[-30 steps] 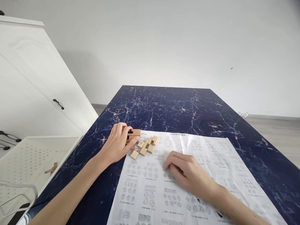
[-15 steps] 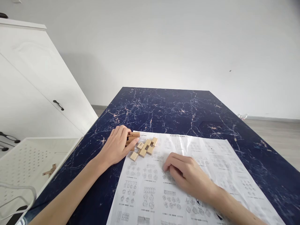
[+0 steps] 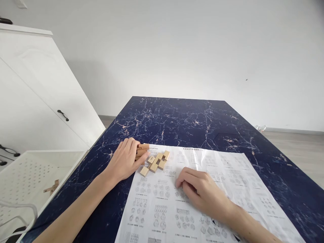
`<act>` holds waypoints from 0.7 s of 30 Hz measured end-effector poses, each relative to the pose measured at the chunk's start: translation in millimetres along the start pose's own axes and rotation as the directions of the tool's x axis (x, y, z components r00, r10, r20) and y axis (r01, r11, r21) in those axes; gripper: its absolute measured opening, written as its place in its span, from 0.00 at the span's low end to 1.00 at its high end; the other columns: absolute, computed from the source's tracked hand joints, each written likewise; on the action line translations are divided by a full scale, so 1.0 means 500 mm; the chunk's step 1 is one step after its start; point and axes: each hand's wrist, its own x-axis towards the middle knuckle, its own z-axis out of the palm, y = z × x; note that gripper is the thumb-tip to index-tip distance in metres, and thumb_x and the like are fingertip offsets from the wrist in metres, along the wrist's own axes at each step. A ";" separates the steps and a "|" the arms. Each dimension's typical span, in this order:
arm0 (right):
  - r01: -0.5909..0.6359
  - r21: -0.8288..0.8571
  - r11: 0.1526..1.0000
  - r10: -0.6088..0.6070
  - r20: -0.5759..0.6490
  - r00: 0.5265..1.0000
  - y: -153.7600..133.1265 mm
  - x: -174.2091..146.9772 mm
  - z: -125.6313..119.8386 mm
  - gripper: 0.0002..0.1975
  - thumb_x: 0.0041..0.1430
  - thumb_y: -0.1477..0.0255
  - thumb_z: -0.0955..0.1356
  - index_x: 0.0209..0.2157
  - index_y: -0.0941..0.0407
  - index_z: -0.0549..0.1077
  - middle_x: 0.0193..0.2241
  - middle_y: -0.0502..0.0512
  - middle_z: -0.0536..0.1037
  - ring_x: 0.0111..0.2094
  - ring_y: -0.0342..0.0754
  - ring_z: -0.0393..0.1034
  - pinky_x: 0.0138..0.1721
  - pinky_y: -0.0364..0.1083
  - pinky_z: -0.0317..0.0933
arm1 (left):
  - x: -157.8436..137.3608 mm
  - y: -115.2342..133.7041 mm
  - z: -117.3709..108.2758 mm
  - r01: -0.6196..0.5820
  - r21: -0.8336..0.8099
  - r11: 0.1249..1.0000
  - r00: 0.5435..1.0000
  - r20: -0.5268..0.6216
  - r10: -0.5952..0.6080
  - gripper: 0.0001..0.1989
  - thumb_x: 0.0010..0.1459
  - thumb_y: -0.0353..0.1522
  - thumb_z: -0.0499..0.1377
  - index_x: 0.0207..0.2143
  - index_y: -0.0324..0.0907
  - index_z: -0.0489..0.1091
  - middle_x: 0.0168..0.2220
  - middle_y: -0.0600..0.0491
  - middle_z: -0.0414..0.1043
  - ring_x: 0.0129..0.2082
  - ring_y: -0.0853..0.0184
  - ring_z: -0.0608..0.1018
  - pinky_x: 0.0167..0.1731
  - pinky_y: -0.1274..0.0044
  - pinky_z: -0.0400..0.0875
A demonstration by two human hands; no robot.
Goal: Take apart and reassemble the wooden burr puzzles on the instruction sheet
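My left hand (image 3: pixel 125 158) curls around several brown notched wooden puzzle pieces (image 3: pixel 143 146) at the sheet's upper left corner, its thumb lying across them. Just right of that thumb are lighter wooden puzzle pieces (image 3: pixel 155 165), notched and set close together; a marking shows on one of them. My right hand (image 3: pixel 199 185) rests on the printed paper sheet (image 3: pixel 152 190), fingers loosely curled inward and no object visible in them. Rows of small puzzle drawings and captions cover the sheet, which has creases.
The dark blue marbled table (image 3: pixel 177 118) extends forward towards a pale wall. To the left are a white cabinet (image 3: pixel 37 84) and a white perforated bin (image 3: pixel 22 175) with a wooden cross-shaped piece (image 3: pixel 52 187) in it. A pale cable (image 3: pixel 32 206) loops at lower left.
The view has shifted slightly, so the table and sheet sit a little lower. Both hands keep nearly the same place and pose; the left still holds the brown pieces.
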 end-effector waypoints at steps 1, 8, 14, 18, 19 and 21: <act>-0.001 0.000 1.000 0.001 0.000 1.000 -0.001 0.000 0.000 0.15 0.66 0.80 0.60 0.35 0.52 0.75 0.35 0.50 0.81 0.29 0.43 0.71 0.31 0.45 0.64 | 0.000 0.000 0.000 0.001 0.006 1.000 1.000 -0.008 -0.001 0.22 0.72 0.52 0.49 0.42 0.43 0.66 0.42 0.44 0.72 0.42 0.51 0.76 0.44 0.59 0.72; 0.013 -0.006 1.000 -0.013 -0.008 1.000 0.002 -0.001 0.003 0.15 0.66 0.80 0.60 0.35 0.53 0.75 0.35 0.51 0.81 0.29 0.43 0.71 0.30 0.46 0.64 | 0.002 0.006 -0.004 0.011 0.024 1.000 0.999 -0.053 -0.010 0.20 0.71 0.51 0.51 0.41 0.45 0.65 0.42 0.46 0.72 0.42 0.51 0.78 0.40 0.61 0.75; 0.012 -0.009 1.000 -0.012 -0.010 1.000 0.002 -0.001 0.003 0.15 0.65 0.81 0.60 0.35 0.52 0.75 0.34 0.50 0.81 0.29 0.44 0.72 0.31 0.46 0.63 | -0.001 0.012 -0.004 0.025 0.072 0.997 0.997 -0.068 -0.020 0.19 0.72 0.51 0.51 0.40 0.45 0.64 0.40 0.47 0.71 0.40 0.54 0.78 0.30 0.67 0.74; 0.010 -0.009 1.000 -0.010 -0.008 1.000 0.000 0.000 0.001 0.15 0.65 0.80 0.60 0.35 0.52 0.74 0.34 0.50 0.81 0.30 0.44 0.72 0.33 0.46 0.64 | -0.003 0.016 -0.006 0.049 0.077 0.996 0.998 -0.048 -0.045 0.19 0.73 0.51 0.49 0.40 0.45 0.62 0.39 0.49 0.72 0.36 0.58 0.80 0.26 0.71 0.70; 0.010 -0.009 1.000 -0.010 -0.007 1.000 0.000 0.001 0.001 0.14 0.65 0.80 0.60 0.35 0.52 0.74 0.34 0.50 0.81 0.30 0.44 0.72 0.33 0.46 0.64 | -0.004 0.016 -0.007 0.050 0.078 0.996 0.998 -0.041 -0.047 0.19 0.74 0.51 0.49 0.40 0.45 0.62 0.39 0.49 0.73 0.37 0.58 0.81 0.26 0.71 0.70; 0.011 -0.008 1.000 -0.011 -0.007 1.000 -0.002 0.002 0.001 0.14 0.65 0.80 0.60 0.35 0.52 0.74 0.34 0.49 0.80 0.30 0.44 0.72 0.32 0.46 0.63 | -0.004 0.017 -0.007 0.055 0.080 0.995 0.998 -0.027 -0.053 0.19 0.74 0.51 0.50 0.39 0.46 0.61 0.39 0.50 0.76 0.38 0.57 0.82 0.27 0.71 0.70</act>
